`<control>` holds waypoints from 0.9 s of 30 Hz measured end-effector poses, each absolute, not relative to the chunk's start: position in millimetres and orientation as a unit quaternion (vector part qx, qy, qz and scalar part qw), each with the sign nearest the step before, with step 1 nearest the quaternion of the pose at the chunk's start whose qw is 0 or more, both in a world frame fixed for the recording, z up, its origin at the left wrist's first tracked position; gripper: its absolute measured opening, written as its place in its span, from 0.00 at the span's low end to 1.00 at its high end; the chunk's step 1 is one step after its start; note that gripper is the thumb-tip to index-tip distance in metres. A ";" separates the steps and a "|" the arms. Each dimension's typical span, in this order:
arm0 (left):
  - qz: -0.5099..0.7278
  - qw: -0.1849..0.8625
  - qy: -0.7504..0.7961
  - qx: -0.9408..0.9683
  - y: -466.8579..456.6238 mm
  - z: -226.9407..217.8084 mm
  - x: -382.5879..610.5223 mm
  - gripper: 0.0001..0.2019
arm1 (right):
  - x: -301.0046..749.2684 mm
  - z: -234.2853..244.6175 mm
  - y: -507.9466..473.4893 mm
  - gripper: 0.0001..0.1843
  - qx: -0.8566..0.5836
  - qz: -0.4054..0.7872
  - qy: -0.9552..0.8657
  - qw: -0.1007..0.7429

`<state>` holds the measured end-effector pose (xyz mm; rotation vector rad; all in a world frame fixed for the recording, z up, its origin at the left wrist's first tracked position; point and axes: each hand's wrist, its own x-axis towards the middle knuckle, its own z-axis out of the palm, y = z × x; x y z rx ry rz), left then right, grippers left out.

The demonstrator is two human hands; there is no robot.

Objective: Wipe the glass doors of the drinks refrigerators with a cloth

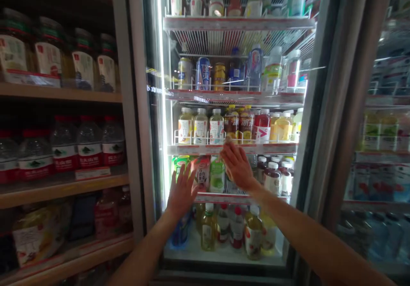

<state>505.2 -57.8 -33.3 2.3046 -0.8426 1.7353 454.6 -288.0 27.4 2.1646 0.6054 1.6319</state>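
Observation:
A glass door [205, 100] with faint reflections on it stands in front of a lit drinks fridge. My left hand [182, 190] is raised with its fingers spread, at or very near the glass, in front of the lower shelf's green and red packs. Higher and to the right, my right hand [236, 164] lies against the glass with its fingers bent and pressed together. Something pale shows at its fingertips, too blurred to name; it may be a reflection. Behind that hand are a shelf edge [192, 150] and a green-labelled bottle [217, 175].
Bottles and cans fill the fridge's several wire shelves. On the left, wooden shelves [60, 188] carry red-capped water bottles [88, 143] and dark-labelled jars or bottles [49, 51]. A metal door frame [342, 106] and another drinks fridge [378, 157] stand at the right.

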 end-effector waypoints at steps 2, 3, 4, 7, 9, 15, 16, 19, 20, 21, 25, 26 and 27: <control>0.579 0.060 -0.274 0.766 -49.6 -37.5 507.4 0.24 | 459.1 11.0 -278.7 0.25 0.760 0.536 0.297 0.217; 0.579 0.054 -0.272 0.767 -44.7 -39.6 508.7 0.24 | 461.5 3.8 -274.1 0.24 0.753 0.513 0.340 0.234; 0.578 0.048 -0.270 0.769 -39.4 -41.4 510.2 0.24 | 464.0 -0.4 -269.4 0.23 0.744 0.499 0.371 0.244; 0.570 0.041 -0.248 0.782 -22.2 -44.2 514.2 0.24 | 472.4 8.6 -252.9 0.25 0.749 0.516 0.351 0.221; 0.562 0.043 -0.225 0.795 -10.9 -45.7 516.2 0.25 | 477.6 17.7 -240.6 0.27 0.760 0.547 0.299 0.185; 0.539 0.015 -0.199 0.818 25.5 -62.0 523.4 0.26 | 488.0 -11.8 -206.6 0.22 0.729 0.489 0.424 0.223; 0.539 0.016 -0.195 0.820 32.0 -64.4 524.8 0.26 | 490.6 -12.0 -199.5 0.21 0.724 0.486 0.433 0.226; 0.552 0.022 -0.185 0.813 49.5 -66.3 527.3 0.27 | 500.2 5.3 -173.7 0.20 0.737 0.527 0.379 0.186; 0.558 0.023 -0.182 0.809 54.4 -65.6 527.3 0.27 | 503.3 11.5 -164.8 0.21 0.744 0.541 0.355 0.167; 0.562 0.022 -0.180 0.807 58.9 -64.7 527.0 0.28 | 505.9 15.1 -156.7 0.21 0.749 0.549 0.339 0.153; 0.563 0.006 -0.172 0.808 75.6 -62.6 524.6 0.27 | 513.0 4.7 -134.2 0.17 0.733 0.509 0.410 0.189; 0.562 0.005 -0.172 0.809 79.7 -62.5 524.3 0.27 | 515.3 2.2 -130.2 0.16 0.724 0.495 0.435 0.204; 0.562 0.006 -0.173 0.809 83.6 -62.2 524.2 0.27 | 518.2 2.2 -126.0 0.16 0.717 0.490 0.449 0.210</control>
